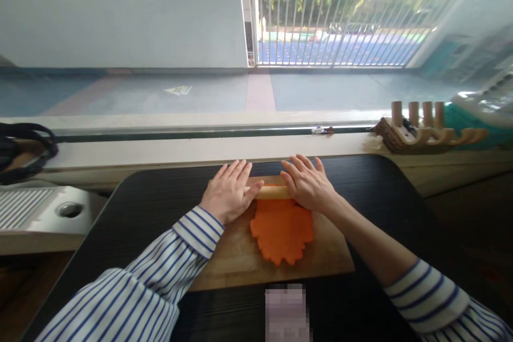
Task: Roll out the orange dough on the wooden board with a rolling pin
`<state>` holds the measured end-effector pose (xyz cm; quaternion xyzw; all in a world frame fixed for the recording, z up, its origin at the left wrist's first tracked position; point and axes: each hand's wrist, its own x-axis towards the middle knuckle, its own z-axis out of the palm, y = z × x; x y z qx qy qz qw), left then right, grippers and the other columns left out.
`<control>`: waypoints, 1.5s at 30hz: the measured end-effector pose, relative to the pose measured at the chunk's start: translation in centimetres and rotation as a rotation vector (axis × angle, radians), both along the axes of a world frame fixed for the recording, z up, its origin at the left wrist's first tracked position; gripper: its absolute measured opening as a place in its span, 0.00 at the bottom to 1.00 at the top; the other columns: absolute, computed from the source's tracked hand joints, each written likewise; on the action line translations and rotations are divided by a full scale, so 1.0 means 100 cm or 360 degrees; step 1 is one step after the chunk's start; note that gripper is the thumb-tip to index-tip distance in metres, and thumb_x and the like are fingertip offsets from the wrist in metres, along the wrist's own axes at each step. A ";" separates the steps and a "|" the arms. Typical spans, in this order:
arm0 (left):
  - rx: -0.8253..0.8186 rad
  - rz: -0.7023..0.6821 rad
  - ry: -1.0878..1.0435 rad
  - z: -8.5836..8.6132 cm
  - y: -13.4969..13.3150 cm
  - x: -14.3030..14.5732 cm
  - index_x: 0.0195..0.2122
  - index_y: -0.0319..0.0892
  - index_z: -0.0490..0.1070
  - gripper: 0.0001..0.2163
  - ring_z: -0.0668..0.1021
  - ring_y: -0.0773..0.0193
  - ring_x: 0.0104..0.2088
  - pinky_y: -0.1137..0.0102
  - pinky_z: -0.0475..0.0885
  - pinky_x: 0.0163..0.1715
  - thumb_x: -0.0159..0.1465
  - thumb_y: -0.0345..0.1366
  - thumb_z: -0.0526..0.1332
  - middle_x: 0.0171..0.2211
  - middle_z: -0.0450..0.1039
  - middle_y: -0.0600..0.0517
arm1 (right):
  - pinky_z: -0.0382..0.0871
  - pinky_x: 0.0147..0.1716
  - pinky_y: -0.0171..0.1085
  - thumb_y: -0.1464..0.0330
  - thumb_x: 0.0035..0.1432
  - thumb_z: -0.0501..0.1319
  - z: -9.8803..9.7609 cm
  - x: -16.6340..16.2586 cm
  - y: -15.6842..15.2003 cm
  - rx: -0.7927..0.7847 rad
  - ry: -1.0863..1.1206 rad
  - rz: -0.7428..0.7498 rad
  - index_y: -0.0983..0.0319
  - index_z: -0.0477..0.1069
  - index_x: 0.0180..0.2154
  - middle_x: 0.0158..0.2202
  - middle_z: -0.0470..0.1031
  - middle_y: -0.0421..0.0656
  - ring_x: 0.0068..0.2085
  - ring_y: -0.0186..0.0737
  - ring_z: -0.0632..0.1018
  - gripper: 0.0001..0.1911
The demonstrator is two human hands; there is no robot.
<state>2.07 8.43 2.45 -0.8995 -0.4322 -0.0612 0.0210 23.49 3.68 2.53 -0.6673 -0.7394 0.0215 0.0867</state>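
Note:
A flattened, ragged-edged sheet of orange dough or clay [282, 231] lies on a wooden board [331, 259]. Across its far edge rests a pale wooden rolling pin [274, 192]. My left hand [229, 191] lies over the pin's left end, palm down with fingers stretched forward. Over the right end is my right hand [308, 184], also palm down, its fingers spread. Both hands press on the pin from above without wrapping round it. Its two ends are hidden under them.
The board sits on a black table [156, 197] against a windowsill [160, 150]. On the sill's right stands a wooden rack with pegs [425, 131], beside a teal container [471, 117]. Dark straps or cables [30, 141] are at far left, above a white unit [48, 214]. A pixelated patch covers the near edge.

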 end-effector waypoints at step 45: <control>-0.0033 -0.0140 -0.0064 0.012 -0.081 -0.032 0.51 0.38 0.70 0.16 0.75 0.55 0.52 0.58 0.67 0.54 0.66 0.40 0.55 0.52 0.73 0.42 | 0.45 0.63 0.56 0.63 0.68 0.48 -0.005 -0.016 -0.097 0.0172 0.0082 0.0302 0.61 0.62 0.59 0.62 0.63 0.50 0.64 0.45 0.60 0.21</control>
